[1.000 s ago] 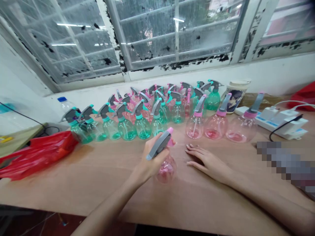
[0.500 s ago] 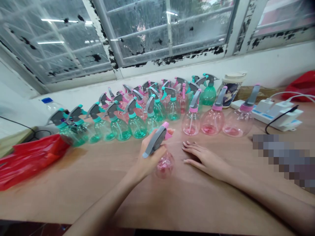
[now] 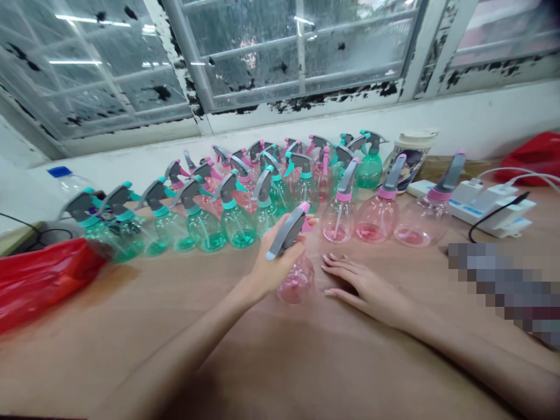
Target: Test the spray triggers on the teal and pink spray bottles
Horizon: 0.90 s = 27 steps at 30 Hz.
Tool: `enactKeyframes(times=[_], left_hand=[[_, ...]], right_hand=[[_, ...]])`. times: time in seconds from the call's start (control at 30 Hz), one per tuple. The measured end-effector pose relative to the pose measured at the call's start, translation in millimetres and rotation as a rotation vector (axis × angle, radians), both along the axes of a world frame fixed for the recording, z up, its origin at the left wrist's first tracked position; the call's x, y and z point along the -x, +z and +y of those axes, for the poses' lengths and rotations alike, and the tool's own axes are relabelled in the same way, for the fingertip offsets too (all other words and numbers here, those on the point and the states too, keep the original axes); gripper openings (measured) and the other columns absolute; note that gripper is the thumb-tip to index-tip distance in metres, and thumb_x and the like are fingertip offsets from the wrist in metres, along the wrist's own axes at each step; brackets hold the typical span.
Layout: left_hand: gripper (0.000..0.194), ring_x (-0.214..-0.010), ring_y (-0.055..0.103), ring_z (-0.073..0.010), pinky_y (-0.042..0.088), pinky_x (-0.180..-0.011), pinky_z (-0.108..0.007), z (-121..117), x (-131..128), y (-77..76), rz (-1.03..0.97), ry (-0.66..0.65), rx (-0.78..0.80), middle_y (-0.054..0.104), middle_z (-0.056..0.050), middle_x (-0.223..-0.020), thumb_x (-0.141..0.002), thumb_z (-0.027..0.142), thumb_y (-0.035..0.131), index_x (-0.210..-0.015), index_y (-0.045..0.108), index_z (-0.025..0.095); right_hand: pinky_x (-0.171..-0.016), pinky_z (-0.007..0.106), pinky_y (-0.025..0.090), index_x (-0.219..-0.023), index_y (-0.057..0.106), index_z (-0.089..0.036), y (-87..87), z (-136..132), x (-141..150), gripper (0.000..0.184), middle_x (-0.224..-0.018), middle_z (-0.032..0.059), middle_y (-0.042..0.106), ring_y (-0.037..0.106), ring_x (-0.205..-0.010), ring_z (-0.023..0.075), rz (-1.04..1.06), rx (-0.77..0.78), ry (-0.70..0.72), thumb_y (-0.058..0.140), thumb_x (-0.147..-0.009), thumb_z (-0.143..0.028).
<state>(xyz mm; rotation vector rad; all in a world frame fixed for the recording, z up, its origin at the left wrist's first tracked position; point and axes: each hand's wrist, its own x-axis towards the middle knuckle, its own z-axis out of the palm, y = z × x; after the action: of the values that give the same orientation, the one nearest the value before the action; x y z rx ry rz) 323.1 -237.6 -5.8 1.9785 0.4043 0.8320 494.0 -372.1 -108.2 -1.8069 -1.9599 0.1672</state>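
Observation:
My left hand (image 3: 280, 256) is wrapped round the neck of a pink spray bottle (image 3: 297, 284) with a grey and pink trigger head. The bottle is roughly upright over the table, and I cannot tell whether its base touches the wood. My right hand (image 3: 367, 283) lies palm down on the table to the right of it, fingers stretched out and holding nothing. Beyond my right hand stand three clear pink spray bottles: one with a dip tube (image 3: 339, 221), a middle one (image 3: 377, 219) and a wide one (image 3: 422, 219). Farther left, green spray bottles (image 3: 206, 230) stand in a row.
More green and pink bottles crowd behind, below the window (image 3: 301, 52). A patterned cup (image 3: 411, 154) and a white power strip (image 3: 490, 210) with cables sit at the back right. A red plastic bag (image 3: 48, 277) lies at the left, another red bag (image 3: 531, 154) far right.
My left hand and the pink spray bottle have moved slightly up and to the right. The view has shifted a little. My right hand stays flat in about the same place.

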Motion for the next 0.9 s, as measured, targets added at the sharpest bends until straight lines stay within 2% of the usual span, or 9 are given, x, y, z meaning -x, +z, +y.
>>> enactKeyframes(times=[0.17,0.37,0.53,0.6,0.9], left_hand=[[0.033,-0.064,0.056,-0.0142,0.043,-0.059,-0.026,3.0,-4.4,-0.5,-0.01,0.012,-0.017,0.062,0.001,-0.077,-0.072,0.019,0.05,-0.103,0.062,0.021],[0.03,-0.073,0.06,-0.0163,0.046,-0.064,-0.027,1.5,-3.6,-0.1,-0.016,0.001,0.007,0.059,0.002,-0.073,-0.072,0.021,0.05,-0.101,0.058,0.021],[0.039,-0.074,0.061,-0.0144,0.049,-0.07,-0.028,3.0,-3.8,-1.0,-0.028,-0.035,0.006,0.067,-0.002,-0.096,-0.074,0.019,0.051,-0.113,0.057,0.022],[0.039,-0.075,0.062,-0.0148,0.049,-0.07,-0.028,3.6,-3.8,-1.1,-0.026,-0.043,0.001,0.068,-0.002,-0.099,-0.074,0.019,0.051,-0.113,0.058,0.022],[0.034,-0.074,0.063,-0.016,0.05,-0.073,-0.031,4.2,-2.4,-0.6,-0.005,-0.033,-0.014,0.065,0.0,-0.086,-0.072,0.018,0.05,-0.105,0.059,0.021]], right_hand=[[-0.114,0.053,0.035,-0.134,0.056,-0.015,-0.5,-0.3,0.0,0.056,-0.147,0.0121,0.048,0.041,-0.138,0.0281,0.003,-0.008,-0.007,0.046,-0.095,-0.054],[-0.113,0.053,0.036,-0.135,0.056,-0.016,0.7,-0.6,-0.1,0.06,-0.146,0.013,0.049,0.042,-0.137,0.0299,0.034,0.002,-0.015,0.054,-0.09,-0.056],[-0.114,0.054,0.034,-0.137,0.054,-0.014,1.7,-1.2,-1.1,0.067,-0.148,0.0144,0.045,0.039,-0.139,0.0308,0.031,0.03,0.004,0.056,-0.088,-0.059],[-0.114,0.054,0.033,-0.137,0.053,-0.013,1.8,-1.5,-1.3,0.067,-0.149,0.0144,0.045,0.038,-0.139,0.0305,0.024,0.04,0.01,0.055,-0.088,-0.059],[-0.115,0.054,0.032,-0.139,0.052,-0.016,2.6,-1.6,-2.2,0.068,-0.149,0.0137,0.044,0.037,-0.14,0.0308,0.041,0.052,0.008,0.056,-0.088,-0.06]])
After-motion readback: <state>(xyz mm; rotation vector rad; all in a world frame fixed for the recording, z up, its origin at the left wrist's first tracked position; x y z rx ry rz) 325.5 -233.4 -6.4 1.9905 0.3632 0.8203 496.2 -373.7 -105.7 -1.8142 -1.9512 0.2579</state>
